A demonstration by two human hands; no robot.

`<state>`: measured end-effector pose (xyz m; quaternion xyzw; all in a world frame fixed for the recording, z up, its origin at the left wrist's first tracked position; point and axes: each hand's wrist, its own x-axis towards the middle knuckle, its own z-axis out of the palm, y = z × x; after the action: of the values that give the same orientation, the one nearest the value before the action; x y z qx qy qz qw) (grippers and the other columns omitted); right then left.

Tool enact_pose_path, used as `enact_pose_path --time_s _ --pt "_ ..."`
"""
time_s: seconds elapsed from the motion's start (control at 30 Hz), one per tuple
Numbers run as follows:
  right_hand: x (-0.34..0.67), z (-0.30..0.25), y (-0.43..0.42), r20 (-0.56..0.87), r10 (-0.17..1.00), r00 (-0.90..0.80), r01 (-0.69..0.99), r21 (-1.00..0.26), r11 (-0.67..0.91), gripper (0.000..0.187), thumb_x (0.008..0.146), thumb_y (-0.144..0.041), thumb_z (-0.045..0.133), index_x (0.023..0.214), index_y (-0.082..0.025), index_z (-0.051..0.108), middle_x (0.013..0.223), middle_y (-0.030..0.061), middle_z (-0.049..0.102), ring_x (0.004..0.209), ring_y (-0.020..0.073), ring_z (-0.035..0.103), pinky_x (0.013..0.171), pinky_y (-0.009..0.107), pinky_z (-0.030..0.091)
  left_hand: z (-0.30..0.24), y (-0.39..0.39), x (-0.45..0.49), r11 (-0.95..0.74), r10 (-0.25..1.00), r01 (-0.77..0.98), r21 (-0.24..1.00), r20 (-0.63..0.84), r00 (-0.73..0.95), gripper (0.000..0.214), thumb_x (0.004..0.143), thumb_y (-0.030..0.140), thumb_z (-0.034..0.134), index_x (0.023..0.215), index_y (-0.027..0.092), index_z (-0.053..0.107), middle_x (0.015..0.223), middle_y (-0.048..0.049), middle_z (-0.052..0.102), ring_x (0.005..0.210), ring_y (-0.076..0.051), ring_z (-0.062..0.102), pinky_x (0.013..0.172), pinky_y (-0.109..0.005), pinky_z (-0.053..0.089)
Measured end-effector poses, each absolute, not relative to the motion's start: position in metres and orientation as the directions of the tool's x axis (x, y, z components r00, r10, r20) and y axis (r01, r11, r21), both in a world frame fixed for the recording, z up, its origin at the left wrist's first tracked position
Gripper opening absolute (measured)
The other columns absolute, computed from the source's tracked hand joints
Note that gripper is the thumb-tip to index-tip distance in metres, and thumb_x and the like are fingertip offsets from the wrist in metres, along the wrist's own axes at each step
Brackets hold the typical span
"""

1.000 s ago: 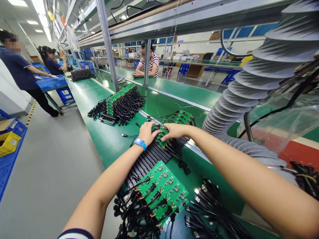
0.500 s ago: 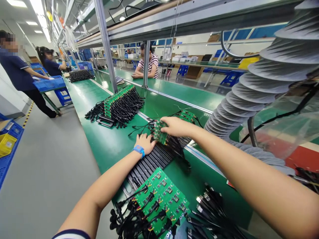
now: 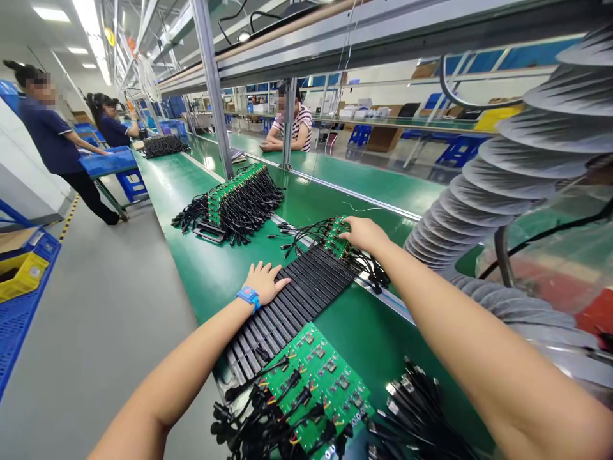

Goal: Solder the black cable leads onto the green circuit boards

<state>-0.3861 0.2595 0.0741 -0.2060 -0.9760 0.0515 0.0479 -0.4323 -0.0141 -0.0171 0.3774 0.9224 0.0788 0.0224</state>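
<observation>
My left hand (image 3: pixel 263 282), a blue band at its wrist, lies with fingers spread on the edge of a black slotted rack (image 3: pixel 311 284). At the rack's far end, my right hand (image 3: pixel 368 235) grips a green circuit board (image 3: pixel 336 239) between thumb and fingers. Black cables hang from both sides of this board, and its lower edge is at the rack's slots; whether it sits in one I cannot tell. Closest to me is a larger green circuit board panel (image 3: pixel 325 367) with black cables soldered along its left side.
A bundle of black cables with metal plugs (image 3: pixel 416 402) lies at the front right. Farther along the green bench (image 3: pixel 191 255) stands a rack full of wired boards (image 3: pixel 239 191). A grey ducting hose (image 3: pixel 483 185) hangs at right, near my right arm. Several people are farther off.
My right hand has carried the wired circuit board away from me to the rack's far end. My left hand has shifted slightly left, its fingers still spread.
</observation>
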Motion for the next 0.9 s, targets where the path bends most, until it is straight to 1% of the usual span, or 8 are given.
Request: enact_pose_path --time_s 0.3,0.43,0.57,0.67,0.73,0.77,0.83,0.9 --pt "-0.368 0.119 0.223 0.200 0.432 -0.879 0.449 0.046 0.892 0.032 0.086 -0.039 0.053 0.106 -0.014 0.053 0.108 0.0083 0.053 0.096 0.0194 0.052 0.084 0.041 0.046 -0.016 -0.030 -0.433 0.684 0.704 0.698 0.212 0.059 -0.708 0.053 0.088 0.055 0.033 0.126 0.020 0.046 0.130 -0.0095 0.049 0.124 -0.027 0.039 0.103 -0.042 0.030" --pt "-0.318 0.188 0.206 0.227 0.427 -0.875 0.443 0.025 0.896 0.028 0.080 -0.038 0.061 0.098 -0.016 0.060 0.091 0.0082 0.061 0.090 0.0229 0.056 0.078 0.036 0.045 -0.011 -0.030 -0.436 0.667 0.702 0.704 0.244 0.111 -0.704 0.051 0.087 0.052 0.038 0.122 0.017 0.049 0.122 -0.0091 0.056 0.114 -0.022 0.050 0.098 -0.033 0.037" --pt "-0.190 0.236 0.186 0.244 0.341 -0.908 0.332 -0.080 0.940 0.032 0.079 -0.042 0.059 0.104 -0.023 0.060 0.083 -0.0008 0.063 0.079 0.0153 0.059 0.072 0.027 0.044 -0.001 -0.030 -0.436 0.634 0.701 0.718 0.288 0.179 -0.690 0.046 0.086 0.045 0.042 0.116 0.012 0.052 0.117 -0.0115 0.058 0.107 -0.022 0.055 0.093 -0.030 0.042" --pt "-0.069 0.219 0.172 0.025 0.254 -0.967 0.238 -0.271 0.933 0.035 0.079 -0.048 0.055 0.105 -0.025 0.060 0.091 0.0002 0.064 0.075 0.0158 0.060 0.065 0.027 0.047 0.012 -0.028 -0.439 0.625 0.661 0.705 0.335 0.254 -0.706 0.041 0.085 0.035 0.039 0.109 0.006 0.055 0.113 -0.0151 0.060 0.104 -0.024 0.056 0.091 -0.035 0.044" --pt "0.013 0.181 0.162 -0.265 0.335 -0.904 0.410 -0.322 0.853 0.041 0.075 -0.044 0.060 0.111 -0.026 0.058 0.104 0.0020 0.062 0.089 0.0198 0.061 0.075 0.030 0.049 0.025 -0.026 -0.445 0.635 0.595 0.675 0.374 0.320 -0.737 0.040 0.083 0.031 0.037 0.106 0.004 0.056 0.109 -0.0159 0.061 0.101 -0.026 0.057 0.088 -0.039 0.046" --pt "0.052 0.157 0.156 -0.386 0.416 -0.823 0.537 -0.295 0.790 0.055 0.066 -0.036 0.069 0.118 -0.026 0.054 0.109 0.0034 0.061 0.093 0.0222 0.060 0.077 0.030 0.050 0.033 -0.025 -0.447 0.637 0.561 0.663 0.394 0.353 -0.749 0.039 0.081 0.031 0.039 0.105 0.005 0.056 0.107 -0.0143 0.062 0.100 -0.027 0.058 0.087 -0.041 0.047" --pt "0.121 0.107 0.142 -0.457 0.524 -0.718 0.669 -0.246 0.702 0.082 0.050 -0.014 0.076 0.126 -0.019 0.048 0.120 0.0130 0.054 0.105 0.0300 0.055 0.084 0.035 0.049 0.052 -0.025 -0.443 0.639 0.466 0.634 0.435 0.438 -0.769 0.039 0.080 0.031 0.039 0.105 0.006 0.056 0.106 -0.0113 0.062 0.101 -0.027 0.057 0.089 -0.043 0.046" --pt "0.173 0.064 0.128 -0.463 0.580 -0.670 0.722 -0.225 0.654 0.093 0.043 -0.003 0.074 0.130 -0.014 0.042 0.126 0.0195 0.045 0.114 0.0344 0.046 0.090 0.039 0.046 0.075 -0.028 -0.422 0.640 0.370 0.612 0.465 0.512 -0.775 0.043 0.079 0.030 0.040 0.110 0.004 0.054 0.110 -0.0127 0.060 0.100 -0.028 0.057 0.087 -0.045 0.047"
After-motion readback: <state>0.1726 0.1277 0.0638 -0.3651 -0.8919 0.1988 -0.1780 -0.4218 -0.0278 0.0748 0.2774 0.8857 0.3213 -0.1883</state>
